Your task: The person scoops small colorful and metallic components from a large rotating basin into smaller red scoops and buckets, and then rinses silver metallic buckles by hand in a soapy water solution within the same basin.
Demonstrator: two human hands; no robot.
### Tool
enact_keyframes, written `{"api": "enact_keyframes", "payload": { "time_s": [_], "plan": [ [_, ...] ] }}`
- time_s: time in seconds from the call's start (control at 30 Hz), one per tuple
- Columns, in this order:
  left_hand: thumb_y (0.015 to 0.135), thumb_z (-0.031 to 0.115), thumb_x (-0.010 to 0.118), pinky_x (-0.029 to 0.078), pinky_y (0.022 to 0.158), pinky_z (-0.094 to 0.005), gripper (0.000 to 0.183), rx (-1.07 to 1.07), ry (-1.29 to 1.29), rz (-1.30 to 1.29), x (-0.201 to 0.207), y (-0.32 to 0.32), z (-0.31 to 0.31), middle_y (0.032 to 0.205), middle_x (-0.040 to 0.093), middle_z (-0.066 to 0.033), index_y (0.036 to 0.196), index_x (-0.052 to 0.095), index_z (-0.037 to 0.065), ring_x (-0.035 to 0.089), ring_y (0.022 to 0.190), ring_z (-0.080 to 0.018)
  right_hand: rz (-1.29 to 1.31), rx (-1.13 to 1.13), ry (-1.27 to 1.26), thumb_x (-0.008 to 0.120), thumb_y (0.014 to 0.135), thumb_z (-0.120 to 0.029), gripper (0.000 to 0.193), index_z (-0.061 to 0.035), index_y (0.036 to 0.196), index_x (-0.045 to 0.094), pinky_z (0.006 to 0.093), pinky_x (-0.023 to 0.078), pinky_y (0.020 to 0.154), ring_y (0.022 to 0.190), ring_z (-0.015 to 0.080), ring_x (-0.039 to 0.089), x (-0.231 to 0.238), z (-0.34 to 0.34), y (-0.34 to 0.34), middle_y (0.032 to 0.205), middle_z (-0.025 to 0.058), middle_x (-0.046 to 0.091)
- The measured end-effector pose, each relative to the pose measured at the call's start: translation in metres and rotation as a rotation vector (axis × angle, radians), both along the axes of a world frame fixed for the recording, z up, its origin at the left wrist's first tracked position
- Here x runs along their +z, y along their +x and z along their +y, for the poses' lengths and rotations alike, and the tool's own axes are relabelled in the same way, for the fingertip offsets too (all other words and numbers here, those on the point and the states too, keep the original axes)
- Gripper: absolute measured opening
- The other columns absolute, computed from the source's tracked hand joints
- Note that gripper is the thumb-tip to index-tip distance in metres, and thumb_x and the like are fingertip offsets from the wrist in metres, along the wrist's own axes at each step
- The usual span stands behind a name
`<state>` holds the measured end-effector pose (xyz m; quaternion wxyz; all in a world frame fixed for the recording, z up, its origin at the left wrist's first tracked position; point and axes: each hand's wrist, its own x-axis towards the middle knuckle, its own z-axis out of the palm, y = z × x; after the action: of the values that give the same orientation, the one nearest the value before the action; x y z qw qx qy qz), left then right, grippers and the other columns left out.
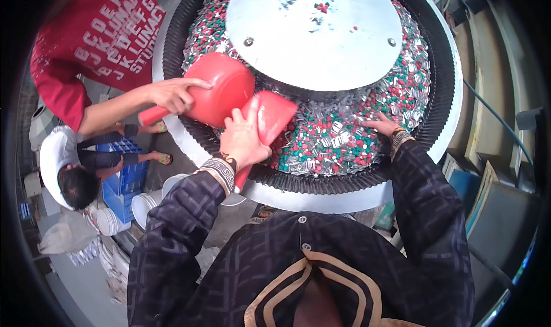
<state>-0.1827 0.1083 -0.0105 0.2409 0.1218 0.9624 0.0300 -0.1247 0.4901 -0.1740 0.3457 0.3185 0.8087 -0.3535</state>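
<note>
My left hand (247, 142) is closed round a red plastic scoop (276, 115), held tilted over the near left of a round, black ribbed tub (333, 184). Its handle end sticks out below my palm. My right hand (383, 125) rests at the near right of the tub, fingers stretched out on loose pieces; I see nothing gripped in it. A mix of small red and green pieces and shiny silvery parts (327, 149) fills the tub. At the left, a co-worker's hand (172, 94) grips a bigger red dipper (224, 91), close against my scoop.
A pale disc with bolts (315, 40) covers the tub's middle, a few red pieces on it. The tub has a wide light rim (321, 202). Another person (63, 166) bends low at left, near blue crates (123, 175) and white buckets (146, 206). Boards (482, 86) stand at right.
</note>
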Motion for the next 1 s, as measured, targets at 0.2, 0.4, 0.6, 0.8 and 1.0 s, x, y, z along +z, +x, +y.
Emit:
{"api": "enact_keyframes", "payload": {
  "time_s": [0.2, 0.4, 0.6, 0.8, 1.0],
  "plan": [
    [0.053, 0.025, 0.073, 0.046, 0.088, -0.0487, 0.113, -0.098, 0.159, -0.08, -0.053, 0.001, 0.03, 0.114, 0.038, -0.0296, 0.144, 0.006, 0.01, 0.046, 0.104, -0.047, 0.029, -0.372, -0.427, 0.071, 0.067, -0.051, 0.097, 0.0014, 0.138, 0.03, 0.0418, 0.034, 0.101, 0.123, 0.0295, 0.043, 0.018, -0.084, 0.011, 0.132, 0.0208, 0.045],
    [0.057, 0.03, 0.072, 0.046, 0.09, -0.0441, 0.115, 0.058, 0.455, -0.172, -0.093, -0.009, 0.028, 0.116, 0.037, -0.0317, 0.144, -0.001, 0.011, 0.051, 0.102, -0.0446, 0.114, -0.394, -0.393, 0.061, 0.074, -0.057, 0.096, -0.006, 0.144, 0.018, 0.0448, 0.028, 0.105, 0.128, 0.0286, 0.037, 0.002, -0.171, -0.007, 0.138, 0.0179, 0.039],
    [0.063, 0.009, 0.062, 0.051, 0.078, -0.0332, 0.086, 0.454, 0.887, -0.498, -0.123, -0.012, 0.012, 0.102, 0.051, -0.0171, 0.134, 0.014, 0.0, 0.057, 0.091, -0.0256, 0.161, -0.626, -0.827, 0.042, 0.088, -0.052, 0.073, -0.0173, 0.146, 0.016, 0.0543, 0.012, 0.107, 0.139, 0.0275, 0.01, 0.057, -0.218, -0.034, 0.152, 0.0106, 0.013],
    [0.069, 0.008, 0.05, 0.058, 0.063, -0.0468, 0.065, 0.834, 1.221, -1.092, -0.062, 0.004, -0.015, 0.103, 0.052, -0.0146, 0.13, 0.027, 0.015, 0.062, 0.08, -0.0297, 0.352, -0.204, -0.96, 0.046, 0.09, -0.048, 0.072, -0.0214, 0.147, 0.011, 0.0655, 0.008, 0.102, 0.141, 0.0301, -0.002, 0.151, -0.194, -0.018, 0.153, 0.0124, -0.002],
    [0.075, 0.015, 0.049, 0.053, 0.082, -0.0463, 0.043, 0.888, 1.471, -1.186, -0.021, 0.042, -0.038, 0.105, 0.059, -0.0215, 0.111, 0.048, -0.008, 0.063, 0.088, -0.0347, 0.766, -0.207, -0.571, 0.047, 0.093, -0.024, 0.049, -0.0115, 0.139, 0.035, 0.024, 0.055, 0.059, 0.086, 0.0185, 0.063, 0.22, -0.163, 0.013, 0.139, 0.0156, 0.037]
  ]
}}
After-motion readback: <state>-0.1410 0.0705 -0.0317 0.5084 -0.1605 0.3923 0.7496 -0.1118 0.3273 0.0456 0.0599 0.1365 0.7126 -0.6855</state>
